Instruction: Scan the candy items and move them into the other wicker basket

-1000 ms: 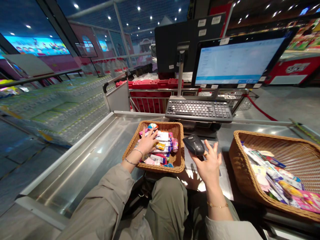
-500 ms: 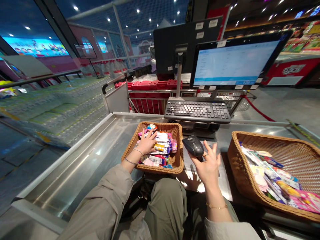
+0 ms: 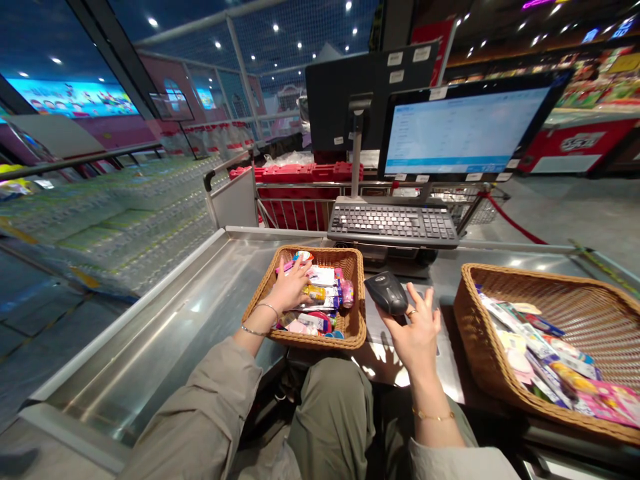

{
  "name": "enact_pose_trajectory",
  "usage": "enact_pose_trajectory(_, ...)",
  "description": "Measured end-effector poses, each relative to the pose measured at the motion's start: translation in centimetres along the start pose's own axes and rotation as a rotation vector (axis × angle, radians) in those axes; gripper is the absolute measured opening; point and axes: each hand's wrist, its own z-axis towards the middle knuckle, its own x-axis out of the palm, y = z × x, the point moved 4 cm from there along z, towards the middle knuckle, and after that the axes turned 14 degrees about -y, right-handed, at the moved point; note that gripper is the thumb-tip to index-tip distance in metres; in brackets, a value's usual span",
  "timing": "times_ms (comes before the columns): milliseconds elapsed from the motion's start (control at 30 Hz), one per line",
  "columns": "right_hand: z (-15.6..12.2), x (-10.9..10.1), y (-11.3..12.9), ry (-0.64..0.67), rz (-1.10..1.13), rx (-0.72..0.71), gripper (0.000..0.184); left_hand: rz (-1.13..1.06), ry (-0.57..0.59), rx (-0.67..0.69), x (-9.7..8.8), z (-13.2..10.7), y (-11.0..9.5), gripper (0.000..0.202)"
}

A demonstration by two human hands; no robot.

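Resting left hand (image 3: pixel 289 290), fingers loosely spread, on packets (image 3: pixel 323 275) in left basket (image 3: pixel 310 341); gripping scanner (image 3: pixel 387 292) in right hand (image 3: pixel 417 333).

Lit POS monitor (image 3: pixel 465 127) above kbd (image 3: pixel 393 222), steel counter (image 3: pixel 165 333), red plastic crates (image 3: pixel 300 172) behind, shrink-wrapped water btls (image 3: pixel 100 227) left.

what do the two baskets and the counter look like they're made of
The left basket and the right basket: woven wicker or rattan, it seems, with tan plaited strands. The counter: likely brushed stainless steel, grey with soft reflections.
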Motion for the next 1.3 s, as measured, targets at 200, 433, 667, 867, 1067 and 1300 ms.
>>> enact_pose_trajectory(200, 0.1, -0.1, -0.1, -0.022, 0.011, -0.004, 0.035, 0.034, -0.112, -0.018, -1.6, 0.0, -0.2, 0.034)
enact_pose_trajectory(433, 0.1, -0.3, 0.0, -0.024, 0.027, -0.024, 0.035, 0.043, -0.262, -0.1, -3.3, 0.4, -2.0, 0.03)
enact_pose_trajectory(667, 0.2, -0.9, 0.5, -0.102, 0.062, -0.101, 0.032, -0.029, -0.444, -0.155, -4.8, 1.4, -4.6, 0.027)
enact_pose_trajectory(867, 0.2, -1.1, 0.6, -0.114, 0.075, -0.144, 0.025, -0.079, -0.537, -0.205, -4.8, 2.7, -6.5, 0.024)
enact_pose_trajectory(1067, 0.3, -1.3, 0.6, -0.114, 0.085, -0.141, 0.022, -0.11, -0.604, -0.222, -4.3, 3.6, -8.1, 0.026)
enact_pose_trajectory(1300, 0.4, -1.5, 0.8, -0.103, 0.093, -0.132, 0.024, -0.12, -0.639, -0.21, -3.8, 4.2, -8.8, 0.026)
